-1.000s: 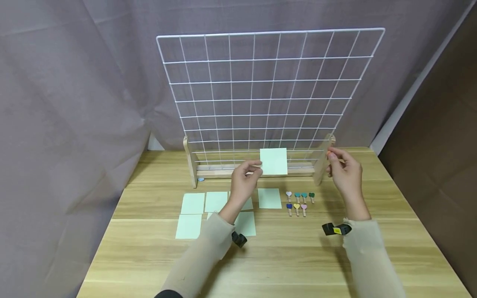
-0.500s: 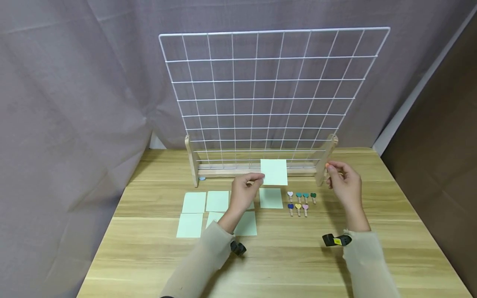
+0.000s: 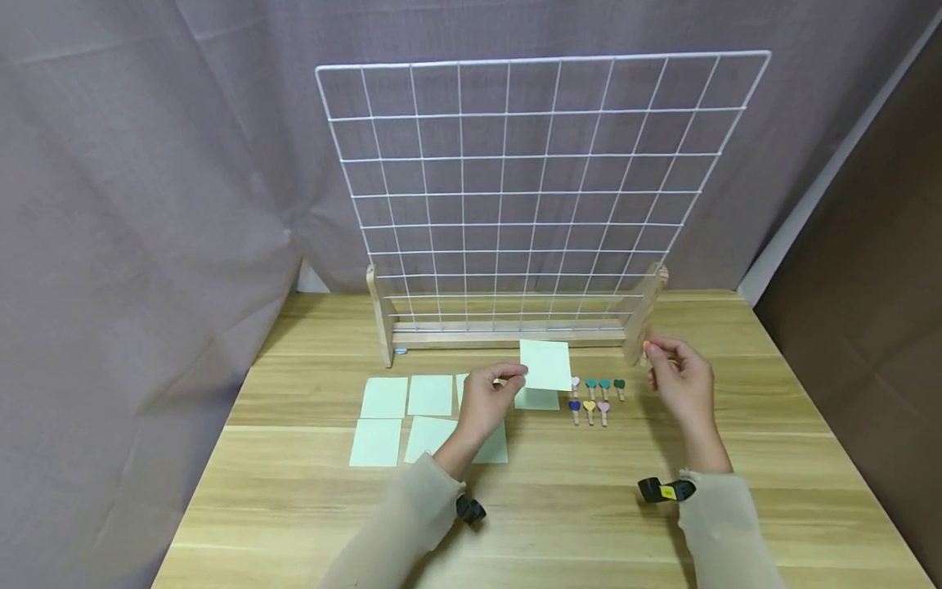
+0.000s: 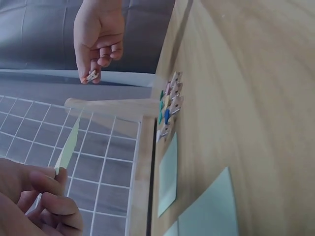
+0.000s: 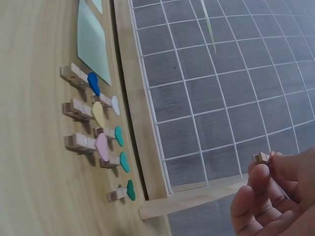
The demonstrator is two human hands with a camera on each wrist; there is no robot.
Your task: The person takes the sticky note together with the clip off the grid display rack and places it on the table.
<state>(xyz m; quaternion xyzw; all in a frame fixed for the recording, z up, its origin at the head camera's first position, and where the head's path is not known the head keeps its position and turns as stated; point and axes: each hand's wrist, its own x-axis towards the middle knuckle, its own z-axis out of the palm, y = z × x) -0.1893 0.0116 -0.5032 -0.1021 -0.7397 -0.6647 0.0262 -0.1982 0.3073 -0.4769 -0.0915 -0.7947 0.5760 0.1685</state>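
My left hand (image 3: 489,401) pinches a pale green square of paper (image 3: 545,365) by its left edge, holding it above the table. In the left wrist view that paper (image 4: 69,145) shows nearly edge-on between thumb and fingers. My right hand (image 3: 683,380) pinches a small wooden clothespin (image 5: 262,158) with an orange top between thumb and index finger, in front of the stand's right foot. Several clothespins with coloured hearts (image 3: 589,406) lie in two rows between the hands. More pale green papers (image 3: 383,397) lie on the table, some partly hidden by the left hand and forearm.
A white wire grid (image 3: 518,155) leans back in a wooden stand (image 3: 441,337) at the table's rear. Its right foot (image 3: 642,319) is close to my right hand. A small blue object (image 3: 401,351) lies by the left foot. Grey cloth (image 3: 184,204) hangs behind.
Both hands have come down and toward me from in front of the grid's lower part. The paper and the clothespin have moved with them, each still pinched.
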